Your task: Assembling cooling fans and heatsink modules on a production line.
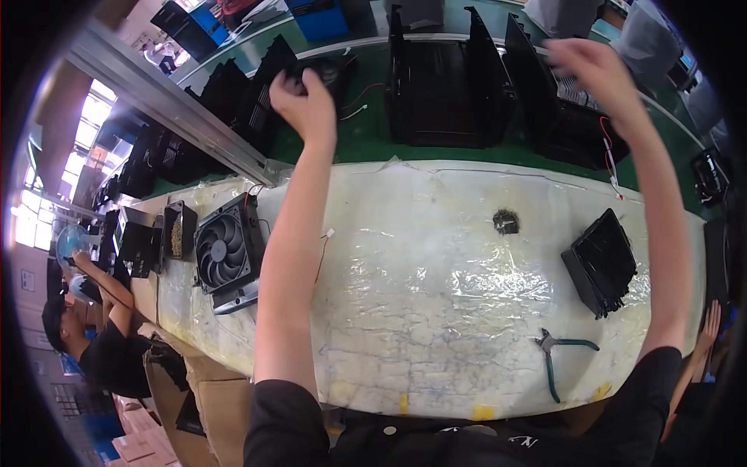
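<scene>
Both my arms stretch across the plastic-covered worktable (436,311) to the green conveyor belt (358,132). My left hand (307,101) is raised with its fingers curled around the edge of a black fan part (333,71) that has thin wires hanging from it. My right hand (595,70) is blurred. It sits at the top of an open black metal case (576,124) with red and white wires, touching a pale grille; I cannot tell if it grips anything. Another open black case (440,86) stands between the two hands.
On the table lie a black cooling fan unit (226,253), a small black tray of screws (177,229), a small dark part (506,222), a black finned case part (603,261) and teal-handled pliers (556,350). A co-worker (93,342) sits at the left; another person's hand (708,327) is at the right.
</scene>
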